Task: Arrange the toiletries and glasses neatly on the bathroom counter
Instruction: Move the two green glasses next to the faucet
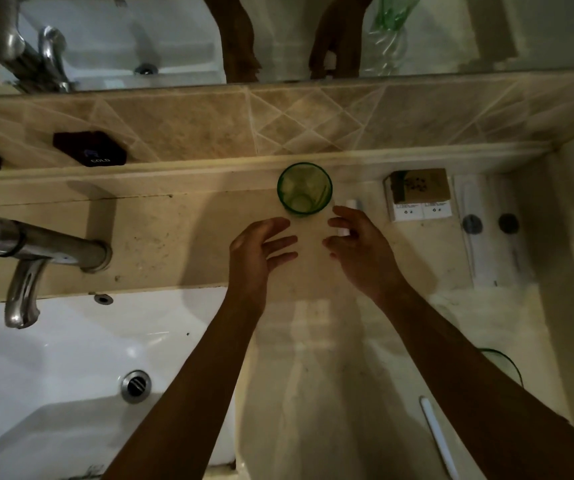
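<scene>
A green-rimmed glass point(304, 188) stands upright at the back of the beige counter point(313, 341), close to the wall ledge. My left hand point(259, 252) hovers just in front of it, to its left, fingers spread and empty. My right hand point(360, 247) hovers to the glass's front right, fingers apart, partly covering a small white tube point(347, 216) that lies on the counter; I cannot tell if it touches the tube. A second green-rimmed glass point(505, 363) shows near the right edge, mostly hidden behind my right forearm.
A brown-and-white soap box point(417, 195) and wrapped white packets point(493, 230) lie at the back right. A white stick-like item point(439, 441) lies near the front. The white sink point(70, 375) and steel tap point(29, 261) are on the left. A mirror point(278, 32) is above the tiles.
</scene>
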Demonstrator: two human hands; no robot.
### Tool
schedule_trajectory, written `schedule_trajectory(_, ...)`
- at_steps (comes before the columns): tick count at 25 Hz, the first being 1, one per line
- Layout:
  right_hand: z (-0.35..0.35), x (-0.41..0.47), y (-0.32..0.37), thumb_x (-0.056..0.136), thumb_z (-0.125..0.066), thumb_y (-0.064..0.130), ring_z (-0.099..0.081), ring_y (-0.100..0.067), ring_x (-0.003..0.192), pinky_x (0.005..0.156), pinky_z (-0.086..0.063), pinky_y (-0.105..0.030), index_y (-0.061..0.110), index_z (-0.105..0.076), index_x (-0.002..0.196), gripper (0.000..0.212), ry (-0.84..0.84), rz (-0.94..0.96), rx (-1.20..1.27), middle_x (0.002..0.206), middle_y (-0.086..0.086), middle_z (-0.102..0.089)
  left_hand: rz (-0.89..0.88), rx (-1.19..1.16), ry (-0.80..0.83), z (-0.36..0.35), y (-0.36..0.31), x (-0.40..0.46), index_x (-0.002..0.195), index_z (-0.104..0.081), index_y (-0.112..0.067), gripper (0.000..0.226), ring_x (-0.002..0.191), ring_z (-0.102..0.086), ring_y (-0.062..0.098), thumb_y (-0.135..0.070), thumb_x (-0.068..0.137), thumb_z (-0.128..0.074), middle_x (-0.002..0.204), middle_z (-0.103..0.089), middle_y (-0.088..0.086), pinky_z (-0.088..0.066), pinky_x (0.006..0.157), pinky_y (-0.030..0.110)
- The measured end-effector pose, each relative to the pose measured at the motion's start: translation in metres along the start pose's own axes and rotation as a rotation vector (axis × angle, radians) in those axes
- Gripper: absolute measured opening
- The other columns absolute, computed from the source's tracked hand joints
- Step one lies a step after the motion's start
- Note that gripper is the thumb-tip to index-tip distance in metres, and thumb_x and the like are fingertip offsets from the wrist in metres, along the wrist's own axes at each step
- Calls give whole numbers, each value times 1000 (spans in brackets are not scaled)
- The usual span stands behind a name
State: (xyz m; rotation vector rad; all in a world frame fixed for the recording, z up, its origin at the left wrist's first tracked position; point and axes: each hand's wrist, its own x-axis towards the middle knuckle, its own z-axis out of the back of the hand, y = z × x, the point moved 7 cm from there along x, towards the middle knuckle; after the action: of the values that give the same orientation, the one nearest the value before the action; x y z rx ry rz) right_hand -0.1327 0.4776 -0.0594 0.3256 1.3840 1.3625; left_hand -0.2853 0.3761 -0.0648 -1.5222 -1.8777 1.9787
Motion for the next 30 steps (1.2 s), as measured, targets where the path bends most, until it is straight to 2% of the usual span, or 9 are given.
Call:
schedule_trajectory(4, 45, -50, 5, 89, -64, 9, -62, 13, 80, 72, -46, -6, 23, -70, 107, 24, -117, 80, -115, 102, 16, -69, 81, 89, 63, -15, 26, -37, 110, -67, 0, 28, 98, -72, 38, -15, 102, -45, 107, -74, 22, -58, 83, 50)
schedule_trajectory(8, 124, -114, -9, 93, -62, 13, -59, 17, 82, 71, -39, 4, 27, -71, 102, 19, -279, 143, -292, 94, 19, -67, 184, 189, 182, -46, 69, -89, 111, -66, 8, 23, 91, -70, 40, -3, 97, -51, 103, -71, 29, -58, 79, 46)
schedule_trajectory(10, 168, -146, -30, 93, -60, 13, -62, 7, 83, 74, -43, -2, 28, -71, 101, 20, -390, 118, -328, 97, 15, -67, 242, 244, 270, -67, 96, -119, 110, -66, 7, 22, 93, -69, 43, -2, 96, -51, 104, -71, 29, -58, 83, 48)
schedule_trajectory(12, 203, -173, -67, 95, -59, 19, -64, -5, 88, 80, -47, -18, 26, -70, 104, 15, -490, 34, -311, 103, 6, -69, 304, 275, 341, -89, 121, -146, 110, -68, 1, 21, 102, -68, 43, -7, 97, -53, 110, -71, 26, -56, 89, 52)
schedule_trajectory(15, 216, -195, -124, 92, -53, 52, -67, -19, 97, 89, -53, -37, 29, -67, 105, 31, -460, -164, -225, 107, -1, -71, 360, 295, 382, -115, 147, -171, 117, -66, -9, 23, 115, -64, 32, -20, 99, -55, 122, -67, 16, -57, 92, 51)
schedule_trajectory(17, 205, -206, -140, 87, -47, 65, -69, -23, 97, 85, -58, -47, 33, -65, 97, 39, -421, -258, -71, 110, -3, -70, 369, 276, 412, -131, 153, -184, 123, -63, -8, 29, 118, -61, 25, -25, 100, -54, 125, -65, 11, -57, 93, 49)
schedule_trajectory(19, 194, -210, -144, 92, -47, 58, -68, -24, 98, 80, -60, -45, 34, -63, 95, 30, -413, -248, 10, 113, -6, -68, 348, 276, 425, -140, 153, -193, 124, -62, -6, 32, 117, -61, 22, -25, 101, -52, 124, -66, 9, -57, 93, 47)
schedule_trajectory(23, 180, -206, -135, 89, -49, 55, -67, -20, 99, 87, -58, -51, 41, -65, 94, 22, -437, -205, 50, 104, 6, -69, 298, 290, 386, -134, 144, -193, 123, -63, -7, 30, 117, -62, 22, -23, 100, -53, 126, -66, 11, -57, 93, 45)
schedule_trajectory(30, 108, -177, -100, 83, -47, 61, -68, -18, 100, 89, -57, -50, 29, -66, 116, 49, -268, -112, 3, 110, 4, -71, 146, 193, 193, -66, 109, -171, 117, -69, -11, 27, 114, -65, 23, -22, 99, -54, 119, -72, 7, -52, 96, 39)
